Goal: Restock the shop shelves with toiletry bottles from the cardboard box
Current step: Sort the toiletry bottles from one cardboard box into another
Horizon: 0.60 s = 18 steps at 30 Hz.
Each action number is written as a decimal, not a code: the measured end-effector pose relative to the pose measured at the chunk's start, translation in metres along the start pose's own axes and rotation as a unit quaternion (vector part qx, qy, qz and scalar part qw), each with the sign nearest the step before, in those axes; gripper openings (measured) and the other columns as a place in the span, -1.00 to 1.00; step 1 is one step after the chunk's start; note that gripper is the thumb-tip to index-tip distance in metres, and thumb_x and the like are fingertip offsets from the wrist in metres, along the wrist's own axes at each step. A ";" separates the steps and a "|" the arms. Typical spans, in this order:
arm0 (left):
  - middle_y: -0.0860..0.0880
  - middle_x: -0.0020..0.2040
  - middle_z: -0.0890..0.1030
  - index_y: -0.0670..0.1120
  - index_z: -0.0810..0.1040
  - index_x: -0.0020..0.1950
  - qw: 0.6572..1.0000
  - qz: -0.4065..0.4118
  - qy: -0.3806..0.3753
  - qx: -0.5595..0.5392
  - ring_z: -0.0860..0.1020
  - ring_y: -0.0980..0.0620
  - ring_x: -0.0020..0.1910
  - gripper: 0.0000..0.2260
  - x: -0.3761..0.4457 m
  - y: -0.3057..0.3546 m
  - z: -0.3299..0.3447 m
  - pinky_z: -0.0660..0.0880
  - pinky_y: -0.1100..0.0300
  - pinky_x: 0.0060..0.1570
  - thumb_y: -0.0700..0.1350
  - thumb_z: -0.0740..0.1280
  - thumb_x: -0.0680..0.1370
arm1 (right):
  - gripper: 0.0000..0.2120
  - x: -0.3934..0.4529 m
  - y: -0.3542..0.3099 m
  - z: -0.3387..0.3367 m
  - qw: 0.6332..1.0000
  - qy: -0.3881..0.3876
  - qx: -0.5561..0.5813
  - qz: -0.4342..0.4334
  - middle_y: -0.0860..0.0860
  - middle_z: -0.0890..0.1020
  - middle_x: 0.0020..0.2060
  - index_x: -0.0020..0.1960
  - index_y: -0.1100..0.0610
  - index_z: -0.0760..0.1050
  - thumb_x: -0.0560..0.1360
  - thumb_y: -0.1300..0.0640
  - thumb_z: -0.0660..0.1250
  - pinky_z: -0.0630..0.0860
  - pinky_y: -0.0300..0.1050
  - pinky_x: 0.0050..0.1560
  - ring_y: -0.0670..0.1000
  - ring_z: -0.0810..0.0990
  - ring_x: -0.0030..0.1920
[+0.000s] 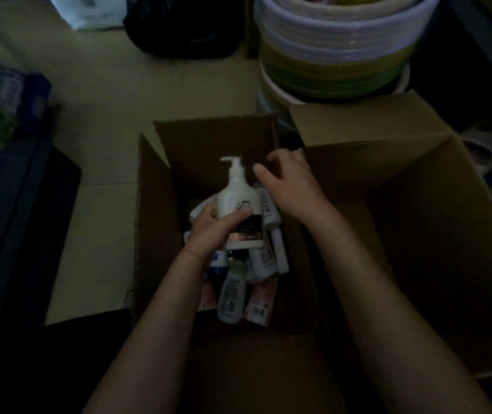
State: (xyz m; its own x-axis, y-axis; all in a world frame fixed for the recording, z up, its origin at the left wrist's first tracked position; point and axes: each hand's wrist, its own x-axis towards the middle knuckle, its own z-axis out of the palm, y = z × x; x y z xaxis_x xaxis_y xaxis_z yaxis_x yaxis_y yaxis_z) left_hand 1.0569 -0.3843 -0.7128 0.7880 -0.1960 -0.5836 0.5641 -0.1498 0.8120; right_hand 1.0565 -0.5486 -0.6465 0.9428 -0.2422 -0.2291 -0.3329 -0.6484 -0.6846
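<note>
I am gripping the white plastic pump bottle with the dark label band (pixel 240 210) in my left hand (pixel 213 231), fingers wrapped round its lower body. It is standing upright above the open brown cardboard box (pixel 161 234), pump nozzle pointing away from me toward the box's far flap. My right hand (pixel 289 186) is hovering open and empty just beside the bottle's right shoulder, nearer the pump. More white bottles (pixel 232 291) are lying jumbled in the box below the lifted one.
</note>
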 end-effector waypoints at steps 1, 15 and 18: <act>-0.05 0.08 0.67 0.07 0.55 0.12 0.999 -0.019 0.039 -0.002 0.66 -0.05 0.02 -0.67 0.005 -0.016 -0.004 0.63 -0.03 0.03 0.00 0.55 0.41 | -0.57 -0.003 0.008 0.004 0.999 0.023 -0.025 -0.005 0.03 0.34 0.36 0.38 0.07 0.37 0.59 -0.11 0.22 0.27 -0.18 0.21 0.00 0.31 0.37; -0.27 0.56 0.17 -0.12 0.19 0.56 0.796 0.212 0.368 0.431 0.10 -0.25 0.55 -0.31 0.006 0.002 -0.027 -0.06 -0.16 0.53 -0.06 0.32 0.45 | -0.64 -0.018 0.035 0.043 0.973 -0.065 -0.157 0.157 0.21 0.55 0.18 0.35 0.22 0.30 0.58 0.16 0.19 0.55 0.03 -0.08 0.23 0.57 0.10; -0.33 0.43 0.36 -0.24 0.13 0.54 0.827 0.035 0.364 0.426 0.36 -0.29 0.39 -0.28 0.010 0.017 -0.056 0.33 -0.13 0.31 -0.04 0.36 0.48 | -0.70 -0.018 0.034 0.042 0.971 -0.058 -0.161 0.164 0.20 0.57 0.15 0.28 0.23 0.38 0.58 0.15 0.19 0.51 -0.01 -0.12 0.22 0.58 0.10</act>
State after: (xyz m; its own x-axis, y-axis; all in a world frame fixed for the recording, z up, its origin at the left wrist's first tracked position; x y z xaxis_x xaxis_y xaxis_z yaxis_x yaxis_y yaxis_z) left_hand 1.0884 -0.3341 -0.7047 0.9266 0.3551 -0.1240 0.3754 -0.8530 0.3626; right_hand 1.0287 -0.5356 -0.6950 0.7739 -0.4033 -0.4883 -0.5867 -0.7468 -0.3132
